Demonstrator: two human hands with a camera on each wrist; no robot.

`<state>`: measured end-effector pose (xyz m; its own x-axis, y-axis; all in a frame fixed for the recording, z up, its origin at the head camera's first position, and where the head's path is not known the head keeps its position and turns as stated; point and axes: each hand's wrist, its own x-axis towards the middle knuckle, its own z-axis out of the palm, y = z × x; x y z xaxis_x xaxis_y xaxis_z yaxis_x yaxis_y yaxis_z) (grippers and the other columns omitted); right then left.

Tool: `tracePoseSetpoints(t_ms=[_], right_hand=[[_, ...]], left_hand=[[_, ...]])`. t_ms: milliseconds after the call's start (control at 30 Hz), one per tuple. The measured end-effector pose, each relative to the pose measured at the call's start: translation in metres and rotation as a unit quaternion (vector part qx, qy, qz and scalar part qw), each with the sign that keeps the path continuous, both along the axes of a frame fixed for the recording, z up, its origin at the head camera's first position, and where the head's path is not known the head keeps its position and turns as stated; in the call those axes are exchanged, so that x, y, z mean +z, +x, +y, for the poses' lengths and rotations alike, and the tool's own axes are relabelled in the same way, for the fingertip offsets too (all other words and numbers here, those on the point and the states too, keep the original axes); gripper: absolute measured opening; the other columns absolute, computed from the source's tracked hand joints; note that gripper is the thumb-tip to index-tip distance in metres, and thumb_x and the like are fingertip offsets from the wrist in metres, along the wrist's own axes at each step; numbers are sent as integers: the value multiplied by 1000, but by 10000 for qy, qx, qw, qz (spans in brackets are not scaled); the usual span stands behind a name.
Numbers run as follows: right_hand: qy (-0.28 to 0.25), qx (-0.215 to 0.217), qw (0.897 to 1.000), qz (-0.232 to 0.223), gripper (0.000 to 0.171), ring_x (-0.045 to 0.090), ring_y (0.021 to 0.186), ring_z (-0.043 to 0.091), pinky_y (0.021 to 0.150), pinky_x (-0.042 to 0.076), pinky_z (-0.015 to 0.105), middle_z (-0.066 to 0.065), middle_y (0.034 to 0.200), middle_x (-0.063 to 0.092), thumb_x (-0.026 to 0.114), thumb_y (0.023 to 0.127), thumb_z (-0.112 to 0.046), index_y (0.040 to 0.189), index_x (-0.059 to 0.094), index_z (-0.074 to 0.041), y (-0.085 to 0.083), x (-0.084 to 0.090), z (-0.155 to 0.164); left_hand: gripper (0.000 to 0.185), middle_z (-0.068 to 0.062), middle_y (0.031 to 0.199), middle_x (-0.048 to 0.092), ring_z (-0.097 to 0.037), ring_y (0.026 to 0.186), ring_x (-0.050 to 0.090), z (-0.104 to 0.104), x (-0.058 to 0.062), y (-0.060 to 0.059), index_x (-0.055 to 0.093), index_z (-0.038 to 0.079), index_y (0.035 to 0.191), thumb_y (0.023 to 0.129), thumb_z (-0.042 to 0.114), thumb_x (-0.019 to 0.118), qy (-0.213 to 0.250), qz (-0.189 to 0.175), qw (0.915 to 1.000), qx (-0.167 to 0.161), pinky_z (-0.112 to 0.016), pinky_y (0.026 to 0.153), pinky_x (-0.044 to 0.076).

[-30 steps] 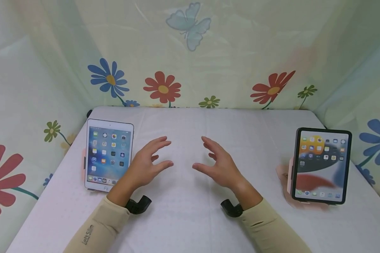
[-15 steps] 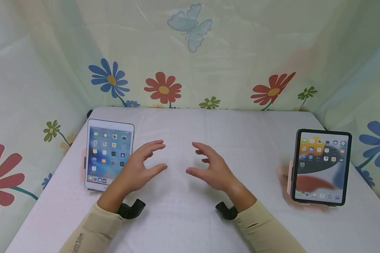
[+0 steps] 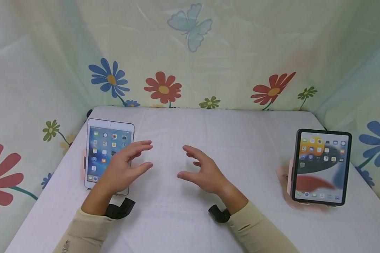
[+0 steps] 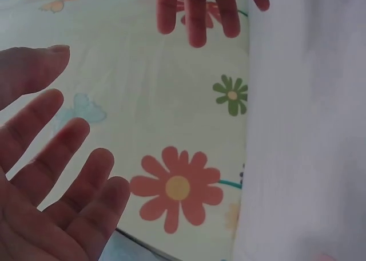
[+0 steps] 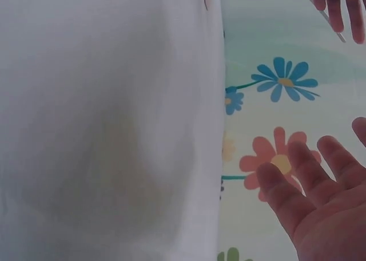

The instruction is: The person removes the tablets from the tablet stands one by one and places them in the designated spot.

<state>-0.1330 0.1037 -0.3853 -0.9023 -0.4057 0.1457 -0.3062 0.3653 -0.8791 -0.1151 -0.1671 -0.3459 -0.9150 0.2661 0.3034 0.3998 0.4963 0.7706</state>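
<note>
My left hand (image 3: 120,170) hovers over the table with its fingers spread and nothing held. In the head view it overlaps the lower right part of a white-framed tablet (image 3: 96,151), hiding some of its icons. Facing it, my right hand (image 3: 206,172) is held above the middle of the table, fingers loosely extended and holding nothing. A gap separates the two hands. The left wrist view shows my left palm and fingers (image 4: 51,158); the right wrist view shows my right fingers (image 5: 309,175). Far to the right stands a black-framed tablet (image 3: 322,167) with its screen lit.
Both tablets lean on pink stands, the right stand's base (image 3: 307,205) partly showing. A white cloth (image 3: 234,140) covers the table. Around it hangs a pale curtain (image 3: 234,45) printed with flowers and a butterfly. Black cameras (image 3: 220,213) sit on both wrists.
Both hands have drifted left and slightly toward the person, the left hand now covering more of the white-framed tablet. Their fingers stay spread. The tablets have not moved.
</note>
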Motion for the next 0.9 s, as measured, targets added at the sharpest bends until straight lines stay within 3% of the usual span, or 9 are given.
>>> tracePoseSetpoints(t_ms=[200,467,567,667,700,867,900], right_hand=[[-37,164,9998,-56,79,44,136,24,107,42,48,4,153,44,83,84,-25,151,44,-15,1,1,-5],[125,285,9994,-133,78,43,136,23,108,41,46,-1,153,43,82,84,-25,151,44,-12,1,2,-3],[64,382,9991,-176,80,43,137,23,109,40,43,0,154,42,83,84,-25,152,42,-11,1,2,-3],[4,480,9986,-225,83,42,139,23,111,39,41,1,155,41,83,84,-26,153,41,-11,1,3,-4],[3,499,9985,-241,84,41,140,23,112,38,41,0,156,40,84,84,-26,154,40,-11,0,3,-5],[76,478,9988,-74,82,36,143,19,112,38,42,-1,157,39,84,83,-26,152,42,-11,-1,5,-7],[94,457,9989,-32,81,35,143,19,111,38,42,-1,157,39,84,83,-26,152,43,-12,-1,6,-7]], left_hand=[[44,-7,141,57,-27,129,53,-10,1,3,65,6,131,88,8,76,172,22,9999,4,-49,102,46],[41,-6,146,52,-29,134,47,-26,10,6,66,8,129,89,5,75,-106,303,9993,209,-56,102,45],[42,-3,146,52,-26,134,47,-33,12,7,66,9,129,89,6,75,-256,294,9988,298,-35,106,44],[44,-4,146,52,-27,135,46,-39,13,8,65,9,130,88,7,76,-342,298,9984,337,-14,102,37],[45,-4,146,52,-28,136,44,-41,14,8,65,9,131,88,7,77,-349,282,9983,364,-16,102,37],[46,-9,146,52,-33,136,43,-51,18,6,64,7,132,88,8,77,-371,292,9975,529,-49,106,43],[45,-8,146,52,-33,136,44,-53,20,5,64,7,132,89,9,76,-405,288,9970,590,-49,106,43]])
